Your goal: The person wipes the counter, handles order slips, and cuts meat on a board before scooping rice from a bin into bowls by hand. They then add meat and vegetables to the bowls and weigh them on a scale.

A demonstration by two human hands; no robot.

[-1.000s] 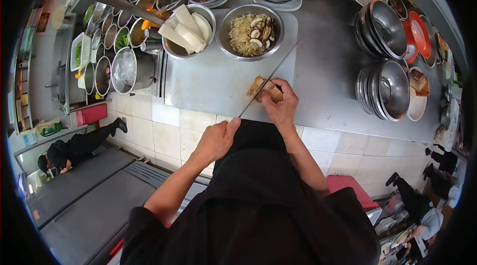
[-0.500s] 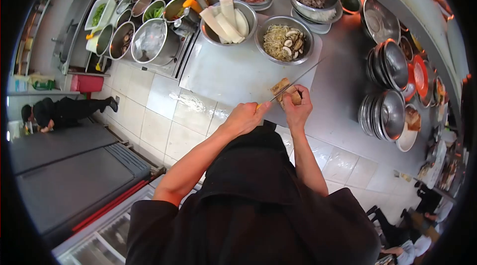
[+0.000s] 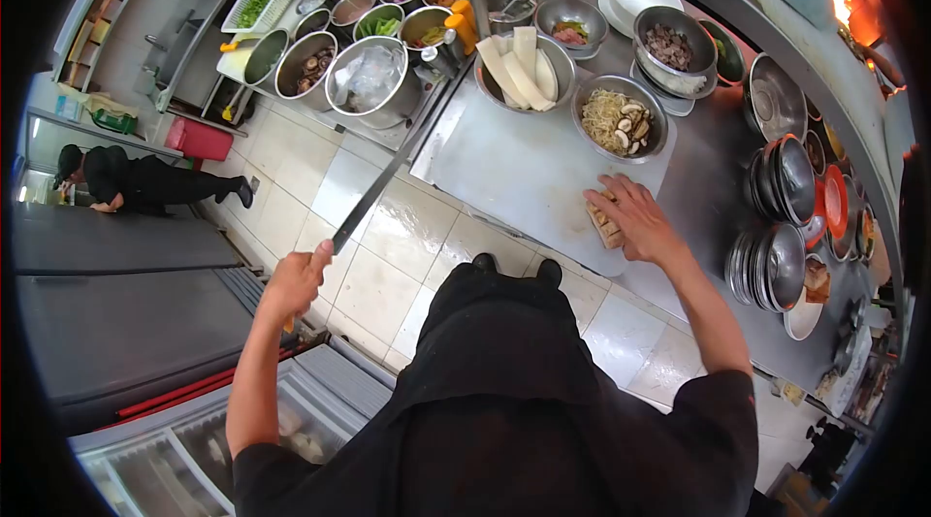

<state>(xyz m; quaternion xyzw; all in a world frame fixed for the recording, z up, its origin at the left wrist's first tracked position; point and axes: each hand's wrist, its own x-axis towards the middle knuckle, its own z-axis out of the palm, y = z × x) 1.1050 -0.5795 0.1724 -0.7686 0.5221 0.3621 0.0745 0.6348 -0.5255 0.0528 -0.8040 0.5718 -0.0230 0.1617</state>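
Brown block (image 3: pixel 603 223) under right hand (image 3: pixel 635 216)

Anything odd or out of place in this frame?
Yes: the left hand holds the knife out over the floor, off the cutting board, while the right hand rests on the sliced block.

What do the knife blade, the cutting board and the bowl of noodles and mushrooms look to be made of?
Knife: blade looks like steel, a thin grey strip with a dull sheen.
Cutting board: probably plastic, matte whitish-grey with rounded corners; it could be another material.
Bowl of noodles and mushrooms: bright reflective rim suggests stainless steel.
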